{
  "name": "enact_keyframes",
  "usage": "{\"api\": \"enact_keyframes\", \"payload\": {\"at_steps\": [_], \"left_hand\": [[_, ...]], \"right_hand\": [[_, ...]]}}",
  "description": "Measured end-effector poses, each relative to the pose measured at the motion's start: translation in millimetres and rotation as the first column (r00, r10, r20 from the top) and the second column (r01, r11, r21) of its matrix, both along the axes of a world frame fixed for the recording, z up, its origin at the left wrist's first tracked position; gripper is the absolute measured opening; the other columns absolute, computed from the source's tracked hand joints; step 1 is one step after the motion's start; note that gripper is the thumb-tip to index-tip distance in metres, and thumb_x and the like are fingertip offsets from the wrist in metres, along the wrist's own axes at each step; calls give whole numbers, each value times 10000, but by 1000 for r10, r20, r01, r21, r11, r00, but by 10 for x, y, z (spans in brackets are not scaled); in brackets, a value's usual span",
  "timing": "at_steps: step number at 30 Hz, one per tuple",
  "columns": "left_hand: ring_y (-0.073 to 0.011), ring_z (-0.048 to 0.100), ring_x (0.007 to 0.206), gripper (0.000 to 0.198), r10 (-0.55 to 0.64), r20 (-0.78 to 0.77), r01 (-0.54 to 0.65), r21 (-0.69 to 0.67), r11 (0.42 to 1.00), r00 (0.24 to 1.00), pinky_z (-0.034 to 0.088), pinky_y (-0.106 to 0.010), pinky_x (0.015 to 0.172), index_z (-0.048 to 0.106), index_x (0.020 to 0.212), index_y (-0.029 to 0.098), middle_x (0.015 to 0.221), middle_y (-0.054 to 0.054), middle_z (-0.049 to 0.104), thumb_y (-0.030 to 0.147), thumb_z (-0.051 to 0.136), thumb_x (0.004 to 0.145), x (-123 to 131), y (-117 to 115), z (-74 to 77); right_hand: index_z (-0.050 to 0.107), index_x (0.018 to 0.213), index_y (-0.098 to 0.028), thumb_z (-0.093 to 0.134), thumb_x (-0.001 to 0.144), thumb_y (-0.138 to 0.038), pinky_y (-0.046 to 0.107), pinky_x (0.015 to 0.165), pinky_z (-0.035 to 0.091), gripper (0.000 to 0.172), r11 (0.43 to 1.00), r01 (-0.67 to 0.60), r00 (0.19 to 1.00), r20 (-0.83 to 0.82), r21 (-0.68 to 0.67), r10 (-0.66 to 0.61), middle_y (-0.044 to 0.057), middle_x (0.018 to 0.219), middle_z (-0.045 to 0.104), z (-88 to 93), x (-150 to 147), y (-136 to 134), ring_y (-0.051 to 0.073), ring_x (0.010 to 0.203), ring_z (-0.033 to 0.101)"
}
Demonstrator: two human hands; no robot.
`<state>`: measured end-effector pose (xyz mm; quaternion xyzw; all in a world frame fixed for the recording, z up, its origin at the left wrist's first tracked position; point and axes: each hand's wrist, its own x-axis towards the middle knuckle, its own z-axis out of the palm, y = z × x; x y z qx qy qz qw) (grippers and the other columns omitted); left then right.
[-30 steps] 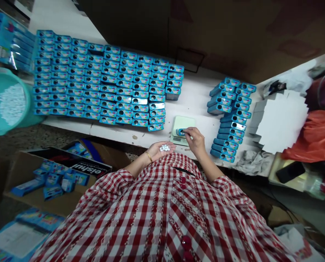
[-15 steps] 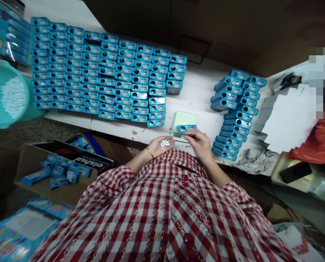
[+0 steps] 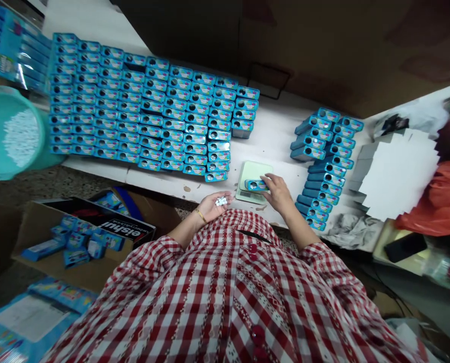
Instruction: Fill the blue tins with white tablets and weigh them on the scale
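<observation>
Small white pellets (image 3: 221, 201) lie in a little heap on the palm of my left hand (image 3: 211, 205), which is turned up and cupped with the fingers stretched out to the right. With thumb and fingers, my right hand (image 3: 278, 190) grips the right end of a small blue box (image 3: 256, 185). That box rests on a pale green kitchen scale (image 3: 254, 169), its round dark hole towards the left. The scale sits on the white table between both hands and the box rows. Its display is partly visible but unreadable.
Many blue boxes (image 3: 126, 114) stand in tight rows at the left, and another group (image 3: 323, 181) at the right. A turquoise bucket (image 3: 41, 136) of white pellets is far left. Below it is an open cardboard box (image 3: 51, 267). White cartons (image 3: 402, 171) and a phone (image 3: 405, 247) lie right.
My right hand has shifted from the near edge of the blue box to its right end. My left hand has moved slightly left with the pellets. The view has shifted a little.
</observation>
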<state>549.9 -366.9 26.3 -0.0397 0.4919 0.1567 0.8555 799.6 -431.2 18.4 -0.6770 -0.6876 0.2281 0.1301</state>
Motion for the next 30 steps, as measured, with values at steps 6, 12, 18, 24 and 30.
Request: {"api": "enact_keyframes", "payload": {"at_steps": [6,12,18,24,30], "left_hand": [[-111,596,576,220,116,-67,-115,28,993,991,438,-177,473,625,780,65,688,-100,641,54,406,793,-164,13,88],[-111,605,591,216,146,-107,-144,27,989,983,449,-174,487,629,781,71,686,-97,643,56,413,792,-231,-36,142],[-114,607,590,198,95,-135,-94,14,995,986,460,-177,492,625,792,73,684,-95,643,46,430,779,-226,-13,62],[-120,609,594,185,23,-106,-19,33,999,994,465,-183,493,626,792,55,691,-104,644,46,441,781,-32,41,36],[-114,605,581,207,-9,-83,13,49,999,997,460,-177,481,632,776,55,679,-101,647,52,426,791,141,30,34]], "right_hand": [[511,1162,-175,523,789,-241,415,850,434,379,994,21,998,-54,111,-15,110,1060,543,-12,-61,587,259,961,471],[511,1184,-124,478,770,-128,378,897,419,416,973,200,980,-43,115,-196,133,1133,535,-264,-352,1500,246,1030,461],[558,1119,-171,404,832,-169,359,926,380,326,881,360,920,40,308,-390,98,1179,522,-333,287,1068,204,1083,443],[653,902,-175,467,830,-238,423,813,335,209,857,456,728,453,238,-514,131,1154,523,-244,1167,481,283,1036,398],[645,867,-177,418,857,-170,394,877,276,228,984,26,834,539,176,-119,98,1194,506,55,715,368,255,1089,353]]}}
